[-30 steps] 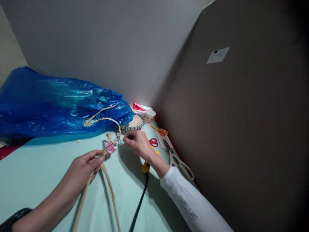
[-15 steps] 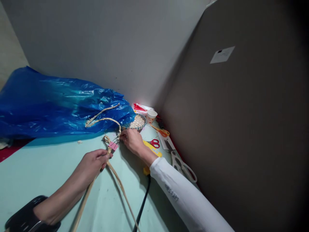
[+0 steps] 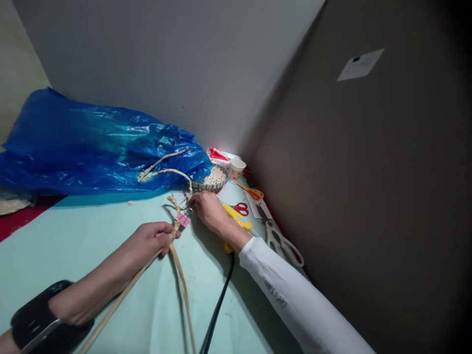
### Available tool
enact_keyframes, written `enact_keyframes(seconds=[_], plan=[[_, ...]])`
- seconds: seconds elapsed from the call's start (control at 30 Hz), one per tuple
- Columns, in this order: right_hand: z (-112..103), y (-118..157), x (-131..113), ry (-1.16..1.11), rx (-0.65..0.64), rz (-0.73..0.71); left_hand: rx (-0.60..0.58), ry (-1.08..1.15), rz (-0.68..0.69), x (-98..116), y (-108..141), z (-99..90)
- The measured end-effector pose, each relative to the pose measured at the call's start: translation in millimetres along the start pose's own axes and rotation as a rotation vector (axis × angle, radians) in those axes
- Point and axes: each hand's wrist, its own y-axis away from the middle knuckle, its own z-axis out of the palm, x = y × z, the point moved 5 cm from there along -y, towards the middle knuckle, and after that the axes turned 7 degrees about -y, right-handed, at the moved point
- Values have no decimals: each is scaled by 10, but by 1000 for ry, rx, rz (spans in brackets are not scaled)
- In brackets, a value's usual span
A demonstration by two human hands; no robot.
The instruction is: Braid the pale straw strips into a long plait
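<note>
My left hand is closed around a braided straw cord just below a pink binder clip. Loose straw strands trail from that grip toward the near edge of the view. Above the clip, the braided cord bends in a small loop and runs up onto a blue plastic bag. My right hand pinches the braid beside the clip's wire handles, its fingertips partly hidden. A yellow glue gun lies under my right forearm, partly covered by it.
Red-handled scissors, orange-handled scissors and large white-handled scissors lie right of my arm. Behind are a woven basket, a paper cup and a red-and-white packet. Grey partitions stand behind and on the right.
The view has shifted a little, so everything sits slightly right and higher. Both hands keep their hold; the cord's small loop by the clip looks more opened out.
</note>
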Motion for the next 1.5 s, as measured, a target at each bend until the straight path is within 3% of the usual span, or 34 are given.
enact_keyframes(seconds=[0.2,0.4,0.5,0.6,0.73,0.97,1.27,1.37,1.5], plan=[[-2,90,-13,-33,34,23,-10,34,-39,-135,64,10],[-150,180,-92,-111,82,25,-57,108,-93,-198,29,-15],[-172,262,-152,-229,-73,-63,-127,143,-101,-207,-4,-27],[-116,329,-125,-524,-304,-61,-181,147,-124,-226,-36,-38],[-79,313,55,-754,-304,71,-158,145,-121,-247,-62,-38],[-80,214,198,-796,-332,83,-48,213,-136,-250,-44,-35],[-292,305,92,-776,-437,-31,-34,308,-142,-242,-86,-93],[-292,262,140,-685,-385,-27,-19,320,-136,-234,-92,-116],[-260,114,185,-473,-212,-23,15,311,-130,-219,-112,-122]])
